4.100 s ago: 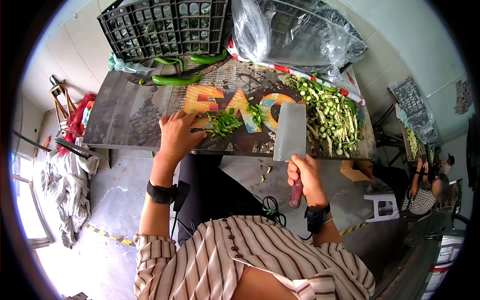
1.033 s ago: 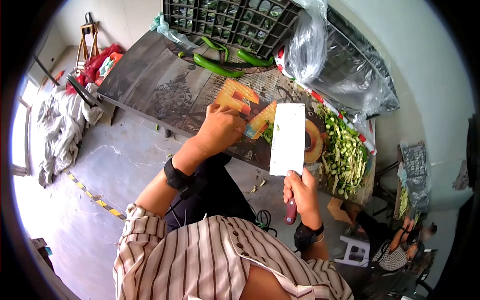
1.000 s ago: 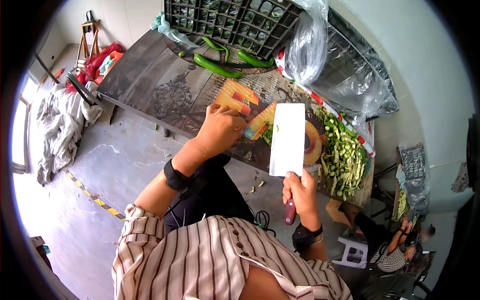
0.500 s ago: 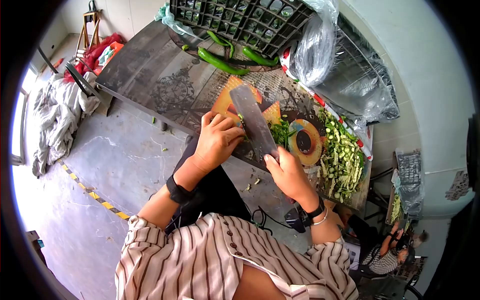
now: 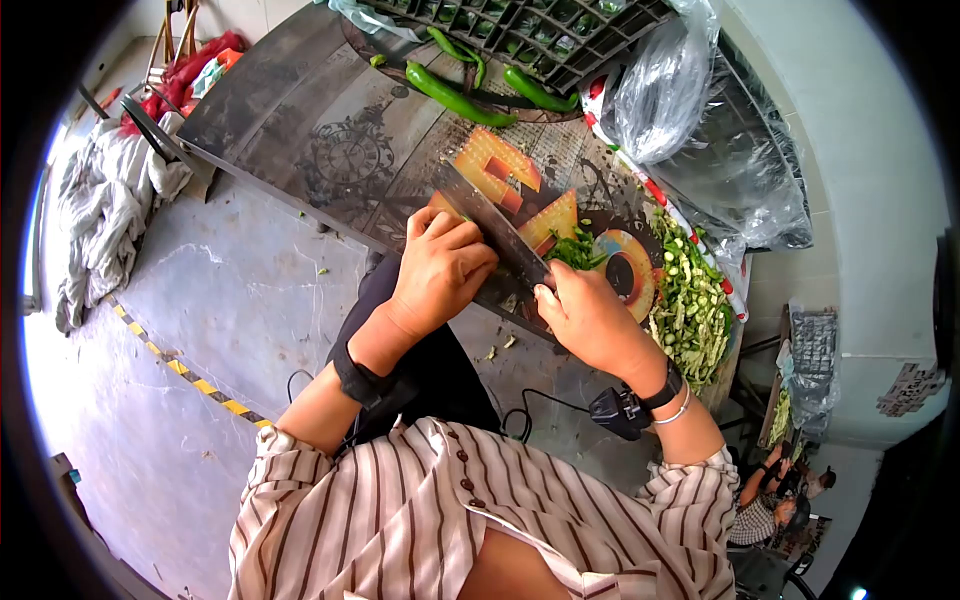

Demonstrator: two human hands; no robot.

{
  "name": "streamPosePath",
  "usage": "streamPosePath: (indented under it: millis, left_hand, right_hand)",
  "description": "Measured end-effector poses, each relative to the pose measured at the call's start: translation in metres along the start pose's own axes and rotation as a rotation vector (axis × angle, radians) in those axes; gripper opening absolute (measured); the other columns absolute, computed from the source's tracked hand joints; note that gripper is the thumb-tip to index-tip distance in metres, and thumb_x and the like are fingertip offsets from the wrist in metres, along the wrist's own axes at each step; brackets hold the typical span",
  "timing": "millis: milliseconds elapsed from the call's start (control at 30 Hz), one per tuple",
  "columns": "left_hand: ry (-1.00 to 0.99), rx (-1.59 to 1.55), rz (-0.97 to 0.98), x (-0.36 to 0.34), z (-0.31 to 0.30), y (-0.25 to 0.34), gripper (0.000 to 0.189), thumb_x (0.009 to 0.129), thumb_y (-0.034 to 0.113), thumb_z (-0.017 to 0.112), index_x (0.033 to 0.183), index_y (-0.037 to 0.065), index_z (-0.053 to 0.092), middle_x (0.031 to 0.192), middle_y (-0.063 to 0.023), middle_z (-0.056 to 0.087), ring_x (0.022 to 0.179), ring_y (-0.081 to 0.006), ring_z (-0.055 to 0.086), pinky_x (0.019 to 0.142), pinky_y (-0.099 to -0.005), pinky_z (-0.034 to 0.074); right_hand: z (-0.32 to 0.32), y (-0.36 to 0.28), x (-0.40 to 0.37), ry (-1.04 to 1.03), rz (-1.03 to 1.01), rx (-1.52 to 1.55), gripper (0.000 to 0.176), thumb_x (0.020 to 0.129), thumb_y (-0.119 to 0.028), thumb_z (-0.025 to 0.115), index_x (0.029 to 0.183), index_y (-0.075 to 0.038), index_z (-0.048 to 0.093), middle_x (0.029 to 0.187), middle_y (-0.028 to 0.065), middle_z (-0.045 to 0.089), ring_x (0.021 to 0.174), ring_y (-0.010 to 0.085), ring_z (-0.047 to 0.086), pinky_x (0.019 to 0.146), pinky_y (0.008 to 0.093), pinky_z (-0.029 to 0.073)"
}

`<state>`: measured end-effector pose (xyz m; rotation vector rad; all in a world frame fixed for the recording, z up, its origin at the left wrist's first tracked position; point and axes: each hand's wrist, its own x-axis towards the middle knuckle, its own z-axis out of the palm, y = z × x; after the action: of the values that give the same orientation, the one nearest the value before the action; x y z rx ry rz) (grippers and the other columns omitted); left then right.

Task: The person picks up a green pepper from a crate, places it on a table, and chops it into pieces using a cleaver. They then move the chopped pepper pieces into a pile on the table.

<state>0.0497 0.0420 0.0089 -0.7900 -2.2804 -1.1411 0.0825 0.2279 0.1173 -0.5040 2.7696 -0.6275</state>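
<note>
My right hand (image 5: pixel 597 318) is wrapped around the handle of a broad-bladed kitchen knife (image 5: pixel 497 222), whose blade slants up and left over the table. Beside the blade, my left hand (image 5: pixel 445 265) is closed, fingers curled on a piece of green pepper. Most of that piece is hidden by the fingers. Just right of the blade is a small heap of sliced green pepper (image 5: pixel 577 248). A larger pile of chopped pepper (image 5: pixel 690 310) covers the table's right end. Whole green peppers (image 5: pixel 450 98) lie toward the far side.
A black plastic crate (image 5: pixel 520 40) stands at the back of the patterned table (image 5: pixel 270 120). Clear plastic wrapping (image 5: pixel 660 90) lies at the right, near a red-and-white strip. White cloth (image 5: pixel 115 210) is heaped on the floor at left. Another person (image 5: pixel 765 505) sits at far right.
The knife blade has tilted, its top end swinging left toward my left hand's fingers. My right hand has shifted slightly right. The view has also moved a little.
</note>
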Motion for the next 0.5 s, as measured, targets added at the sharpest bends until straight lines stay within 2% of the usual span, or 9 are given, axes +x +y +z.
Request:
streamPosePath:
  millis: [100,167,300,333,367,433,467,500]
  left_hand:
    - [-0.004,-0.021,-0.042,-0.001,0.0,0.001,0.006,0.07,0.014,0.071,0.074,0.015,0.066,0.077,0.0025,0.054,0.085,-0.0191,0.052,0.092,-0.0381,0.035]
    - [-0.008,0.033,-0.04,0.002,0.0,0.001,0.006,0.069,0.015,0.072,0.074,0.016,0.068,0.079,0.0022,0.057,0.087,-0.02,0.054,0.093,-0.0386,0.035]
    - [0.013,0.041,-0.02,0.002,0.001,0.001,0.005,0.069,0.016,0.07,0.072,0.017,0.066,0.076,0.003,0.056,0.087,-0.0198,0.053,0.092,-0.0392,0.035]
    - [0.025,0.051,-0.015,0.002,0.002,0.0,0.005,0.069,0.016,0.071,0.072,0.017,0.067,0.076,0.0031,0.056,0.086,-0.0197,0.053,0.092,-0.0396,0.035]
    - [0.031,0.051,0.009,0.002,0.002,0.0,0.005,0.069,0.016,0.071,0.072,0.017,0.067,0.076,0.0031,0.056,0.086,-0.0197,0.053,0.092,-0.0396,0.035]
    - [0.043,0.041,-0.01,0.002,0.003,0.002,0.005,0.07,0.016,0.071,0.072,0.017,0.066,0.077,0.003,0.057,0.085,-0.0201,0.053,0.093,-0.04,0.034]
    - [0.023,0.067,-0.015,0.001,0.003,0.002,0.008,0.07,0.016,0.073,0.077,0.017,0.068,0.078,0.0025,0.058,0.086,-0.02,0.054,0.095,-0.0415,0.034]
    - [0.022,0.061,-0.011,0.002,0.003,0.004,0.008,0.07,0.016,0.073,0.077,0.017,0.068,0.078,0.0025,0.058,0.086,-0.02,0.054,0.095,-0.0415,0.034]
  right_hand:
    - [0.004,0.001,0.015,-0.036,0.014,-0.008,0.02,0.091,-0.013,0.054,0.082,0.004,0.048,0.072,0.0286,0.057,0.073,0.0465,0.058,0.063,0.0512,0.046]
    - [0.012,0.001,0.028,0.096,-0.06,-0.001,0.02,0.09,-0.013,0.054,0.082,0.005,0.049,0.073,0.0288,0.058,0.074,0.047,0.058,0.064,0.0515,0.046]
    - [0.014,0.009,0.045,0.147,-0.069,0.045,0.021,0.09,-0.015,0.053,0.084,0.005,0.051,0.075,0.0288,0.058,0.075,0.0471,0.058,0.065,0.0509,0.047]
    - [0.019,0.019,0.042,0.269,-0.138,0.06,0.02,0.092,-0.015,0.053,0.086,0.004,0.051,0.066,0.023,0.056,0.058,0.0403,0.056,0.054,0.0426,0.045]
    - [0.019,0.029,0.036,0.292,-0.14,0.051,0.02,0.092,-0.015,0.053,0.086,0.004,0.051,0.066,0.023,0.056,0.058,0.0403,0.056,0.054,0.0426,0.045]
    - [0.015,0.038,0.014,0.282,0.154,0.316,0.018,0.095,-0.016,0.052,0.09,0.001,0.051,0.059,0.0083,0.053,0.044,0.019,0.051,0.044,0.0322,0.043]
    - [0.012,0.038,-0.004,0.298,0.257,0.549,0.016,0.097,-0.017,0.051,0.09,-0.003,0.05,0.061,-0.0017,0.047,0.043,0.0044,0.044,0.039,0.024,0.039]
    - [0.01,0.038,-0.019,0.354,0.329,0.786,0.013,0.097,-0.015,0.05,0.09,-0.004,0.049,0.06,-0.0008,0.046,0.043,0.0071,0.045,0.039,0.025,0.04]
